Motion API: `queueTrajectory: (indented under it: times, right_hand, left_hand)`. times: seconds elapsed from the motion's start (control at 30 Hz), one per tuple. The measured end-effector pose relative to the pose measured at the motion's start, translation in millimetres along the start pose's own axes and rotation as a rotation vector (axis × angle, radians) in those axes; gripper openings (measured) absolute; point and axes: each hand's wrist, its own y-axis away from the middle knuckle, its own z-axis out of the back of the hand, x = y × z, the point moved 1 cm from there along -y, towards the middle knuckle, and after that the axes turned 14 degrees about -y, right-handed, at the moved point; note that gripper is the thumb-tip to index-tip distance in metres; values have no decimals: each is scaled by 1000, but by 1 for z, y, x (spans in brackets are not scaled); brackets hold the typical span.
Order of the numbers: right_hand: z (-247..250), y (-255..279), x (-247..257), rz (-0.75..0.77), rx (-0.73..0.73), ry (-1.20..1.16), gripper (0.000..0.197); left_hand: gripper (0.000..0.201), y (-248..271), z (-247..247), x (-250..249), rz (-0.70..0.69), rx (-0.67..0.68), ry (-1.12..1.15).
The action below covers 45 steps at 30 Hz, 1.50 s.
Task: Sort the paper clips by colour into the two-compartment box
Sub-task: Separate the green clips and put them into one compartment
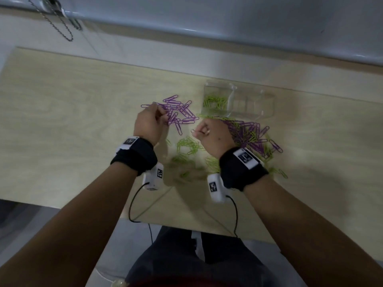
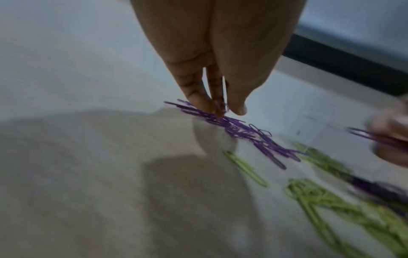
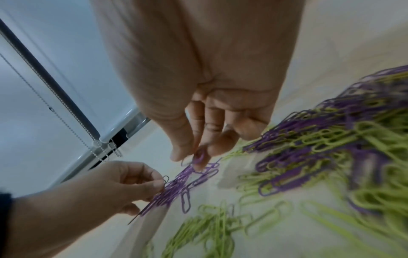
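Left hand [image 1: 148, 123] pinches clips at the purple paper clip pile [image 1: 178, 112]; right hand [image 1: 209, 135] pinches one purple clip. Clear two-compartment box [image 1: 267, 104] far right holds green only. Lift slowly; tangled clips may snag.

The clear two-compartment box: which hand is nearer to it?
Right. The right hand is just in front of the clear box, by the mixed pile; the left hand is farther left, at the purple clips.
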Motion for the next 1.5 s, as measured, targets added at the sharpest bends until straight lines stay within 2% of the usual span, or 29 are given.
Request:
queueTrajectory:
  times: [0.07,0.17,0.23,0.3,0.37,0.53,0.67,0.83,0.93,1.0,1.07,1.17,1.33,1.4,1.5]
  right_hand:
    - [0,-12,4,-1,41,45,9]
    - [17,-13,-5,50,41,253,11]
    - [31,-8,-20,94,23,424,16]
    - [41,-1,-34,114,64,523,29]
    - [46,5,-45,147,82,543,34]
    - [56,20,-65,216,48,543,20]
    - [72,33,-78,204,67,530,17]
    - [96,36,-73,59,153,537,20]
    - [89,21,-52,178,57,494,20]
    - [76,5,-40,248,-5,458,30]
    - [63,-6,-38,256,23,511,38]
    - [57,-7,-50,230,48,597,38]
    - [68,8,-55,263,-18,509,38]
    - [61,11,-47,322,13,459,36]
    - [38,5,-36,345,164,476,42]
  left_hand:
    - [9,-3,-1,-3,-135,-49,-208]
    - [12,5,-9,-20,-317,-97,-186]
    - [11,14,-22,-39,-473,-15,-138]
    - [19,20,-37,-55,-565,82,-195]
    - [32,21,-49,-64,-561,128,-284]
    - [51,20,-61,-72,-477,153,-460]
    - [41,28,-59,-73,-533,140,-577]
    - [27,36,-59,-68,-637,58,-533]
    - [39,29,-60,-84,-622,111,-513]
    - [49,26,-63,-94,-614,181,-587]
    - [55,29,-67,-94,-632,221,-657]
    - [50,45,-65,-82,-652,182,-666]
    - [45,89,-60,-44,-807,119,-544]
    - [48,92,-49,-28,-732,85,-431]
    - [43,84,-26,-10,-429,23,-284]
